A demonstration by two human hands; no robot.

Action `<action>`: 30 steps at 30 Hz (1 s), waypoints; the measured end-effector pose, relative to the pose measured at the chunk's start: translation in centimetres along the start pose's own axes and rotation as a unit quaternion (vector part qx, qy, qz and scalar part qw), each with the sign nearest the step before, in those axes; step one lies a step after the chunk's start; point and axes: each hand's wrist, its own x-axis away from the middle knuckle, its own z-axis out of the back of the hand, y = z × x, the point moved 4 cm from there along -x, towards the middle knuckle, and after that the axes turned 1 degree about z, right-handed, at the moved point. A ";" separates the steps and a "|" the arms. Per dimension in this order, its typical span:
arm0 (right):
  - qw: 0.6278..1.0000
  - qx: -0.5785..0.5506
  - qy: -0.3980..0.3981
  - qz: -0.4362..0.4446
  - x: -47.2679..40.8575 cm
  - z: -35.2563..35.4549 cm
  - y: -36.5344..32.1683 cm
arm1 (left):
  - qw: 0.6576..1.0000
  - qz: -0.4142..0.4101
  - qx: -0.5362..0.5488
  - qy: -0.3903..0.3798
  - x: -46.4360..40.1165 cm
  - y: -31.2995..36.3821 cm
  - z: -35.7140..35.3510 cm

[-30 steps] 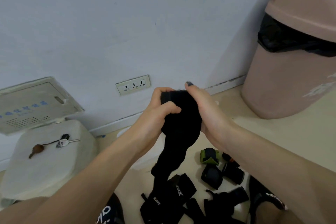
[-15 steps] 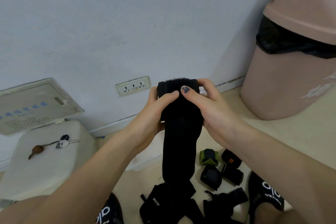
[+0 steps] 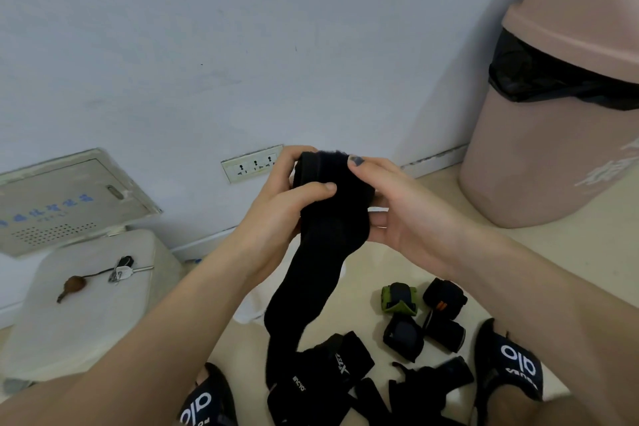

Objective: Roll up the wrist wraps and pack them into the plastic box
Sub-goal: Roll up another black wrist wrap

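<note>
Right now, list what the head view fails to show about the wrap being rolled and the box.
- Plastic box: not identifiable anywhere in the head view.
- Black wrist wrap: its rolled top is covered by the left hand and right hand.
- Its lower end merges with the dark pile of loose wraps.

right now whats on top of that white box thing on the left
On the white box's lid lie a bunch of keys and a brown keychain charm on a dark cord. The lid hides whatever is inside, and the left forearm covers its near right corner.
</note>
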 end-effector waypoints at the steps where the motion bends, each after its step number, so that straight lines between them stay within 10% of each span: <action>1: 1.000 0.006 0.003 -0.004 0.0 -0.1 0.0 | 1.000 -0.006 0.002 -0.006 0.0 0.0 0.1; 20: 1.000 -0.005 0.024 0.007 -0.4 -1.1 0.5 | 0.996 -0.076 -0.024 -0.042 0.7 -0.2 0.9; 30: 0.996 0.030 0.054 0.066 -0.3 -1.1 0.6 | 0.998 0.033 -0.046 0.004 0.3 -1.0 0.4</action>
